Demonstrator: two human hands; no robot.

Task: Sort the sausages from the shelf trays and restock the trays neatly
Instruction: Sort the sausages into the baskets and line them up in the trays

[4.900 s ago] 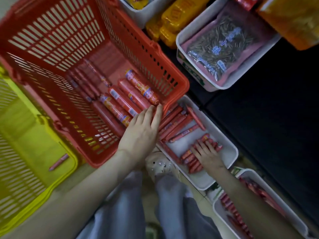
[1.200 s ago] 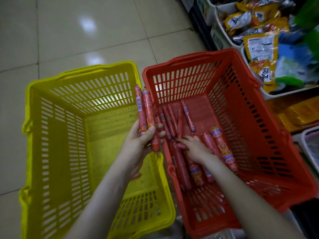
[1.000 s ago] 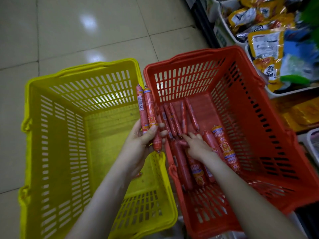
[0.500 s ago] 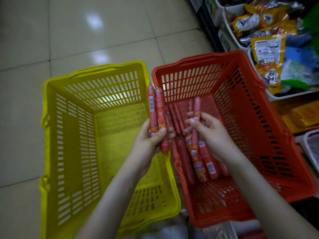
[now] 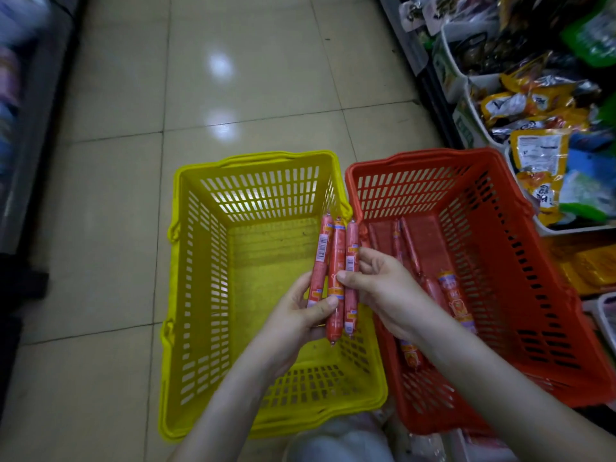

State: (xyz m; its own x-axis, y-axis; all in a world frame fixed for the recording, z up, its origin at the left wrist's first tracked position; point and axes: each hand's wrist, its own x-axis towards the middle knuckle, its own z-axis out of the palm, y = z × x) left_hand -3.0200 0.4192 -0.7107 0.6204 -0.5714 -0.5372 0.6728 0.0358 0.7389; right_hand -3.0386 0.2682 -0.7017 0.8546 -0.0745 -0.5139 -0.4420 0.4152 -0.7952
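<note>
My left hand [image 5: 301,316] grips three thin red sausages [image 5: 335,275] upright over the yellow basket [image 5: 200,295], near its right wall. My right hand [image 5: 383,291] pinches the rightmost sausage of that bundle with thumb and fingers. The red basket [image 5: 520,278] stands right beside the yellow one and holds several more sausages [image 5: 450,295], thick labelled ones near my right wrist and thinner ones [image 5: 405,243] toward the far wall. My right forearm hides part of them.
Both baskets sit on a beige tiled floor [image 5: 250,78]. White shelf trays [image 5: 466,118] with yellow and green snack packets [image 5: 540,155] line the right side. A dark shelf unit [image 5: 20,128] runs along the left edge.
My right hand lifted a thin sausage out of the red basket and brought it left against the two in my left hand. The view tilted up, showing more floor.
</note>
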